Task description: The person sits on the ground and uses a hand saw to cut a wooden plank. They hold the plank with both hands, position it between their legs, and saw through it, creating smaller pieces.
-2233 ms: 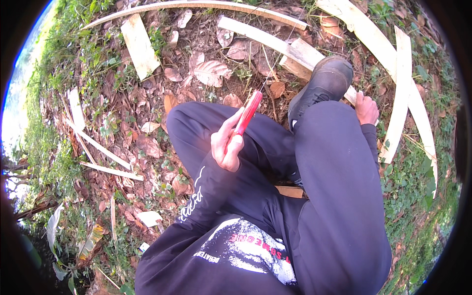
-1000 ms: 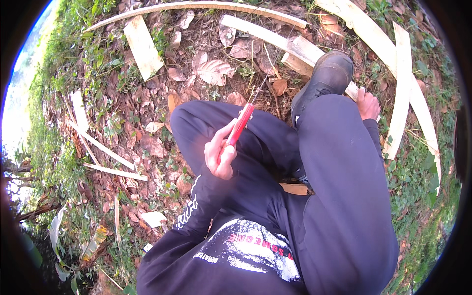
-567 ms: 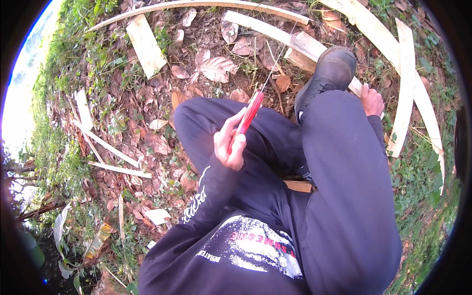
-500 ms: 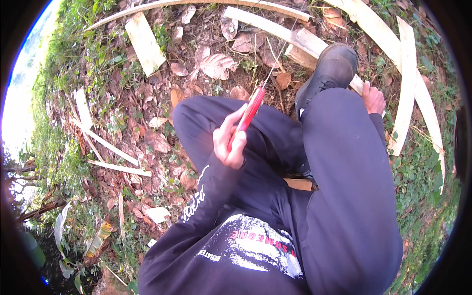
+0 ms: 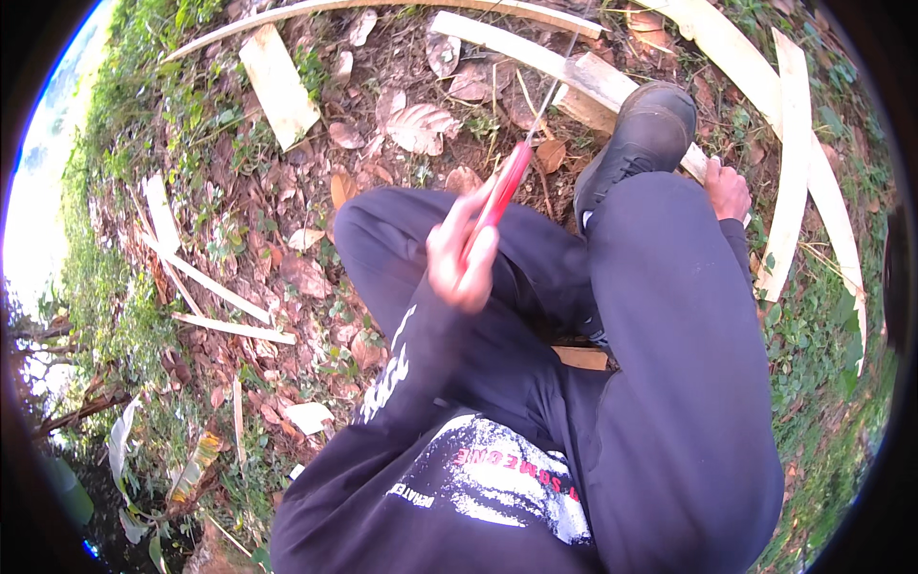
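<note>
My left hand [image 5: 461, 256] is closed round the red handle of a saw [image 5: 504, 194], slightly blurred by motion. Its thin blade shows almost edge-on, slanting up and right across a long pale wooden strip [image 5: 502, 40]. Beyond my raised knee, my right hand [image 5: 729, 193] is closed on the near end of that strip. A dark shoe [image 5: 658, 120] on my foot presses on the strip between the blade and my right hand. Under the strip, beside the shoe, lies a short wooden block [image 5: 585, 109].
Long pale boards [image 5: 792, 163] lie crossed at the right. A curved strip [image 5: 382, 6] spans the far edge, with a short flat board [image 5: 279, 86] near it. Thin offcuts [image 5: 210, 280] lie left among dry leaves [image 5: 421, 128] and grass.
My left hand has pushed the saw handle a little to the right, toward the strip. My right hand, the shoe and the strip stay in place.
</note>
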Motion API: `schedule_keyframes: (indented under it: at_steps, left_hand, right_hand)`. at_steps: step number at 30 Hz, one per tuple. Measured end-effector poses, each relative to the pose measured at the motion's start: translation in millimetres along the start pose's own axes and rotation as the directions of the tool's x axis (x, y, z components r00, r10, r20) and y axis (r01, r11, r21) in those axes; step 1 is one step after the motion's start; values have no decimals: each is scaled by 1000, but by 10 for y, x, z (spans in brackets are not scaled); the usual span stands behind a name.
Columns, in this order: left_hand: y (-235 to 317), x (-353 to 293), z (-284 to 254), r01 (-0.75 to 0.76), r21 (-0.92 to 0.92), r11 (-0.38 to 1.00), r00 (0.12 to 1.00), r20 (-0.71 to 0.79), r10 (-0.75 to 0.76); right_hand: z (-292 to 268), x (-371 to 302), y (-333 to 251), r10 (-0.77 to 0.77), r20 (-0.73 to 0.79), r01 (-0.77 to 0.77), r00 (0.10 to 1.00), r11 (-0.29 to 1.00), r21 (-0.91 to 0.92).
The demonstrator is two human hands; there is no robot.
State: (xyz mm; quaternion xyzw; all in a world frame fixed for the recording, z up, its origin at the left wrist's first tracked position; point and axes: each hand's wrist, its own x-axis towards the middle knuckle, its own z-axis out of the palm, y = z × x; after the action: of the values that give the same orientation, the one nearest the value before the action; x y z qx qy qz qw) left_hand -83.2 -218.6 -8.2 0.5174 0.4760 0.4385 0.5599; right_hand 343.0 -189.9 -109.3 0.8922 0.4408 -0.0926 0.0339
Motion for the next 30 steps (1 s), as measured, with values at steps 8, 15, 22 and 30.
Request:
schedule_keyframes:
  at_steps: [8, 15, 22, 30]
  left_hand:
    - [21, 23, -2, 15, -43, 999, 1000, -18, -16]
    - [96, 206, 156, -35, 146, 989, 998, -53, 43]
    - [112, -219, -122, 44, 47, 998, 999, -26, -43]
    - [-98, 535, 147, -35, 118, 992, 999, -10, 36]
  right_hand:
    - [36, 36, -19, -20, -27, 20, 999, 1000, 1]
    - [129, 108, -157, -80, -12, 80, 997, 997, 12]
    - [-10, 27, -46, -12, -8, 12, 1000, 1000, 14]
    - [-7, 12, -122, -35, -25, 36, 999, 999, 16]
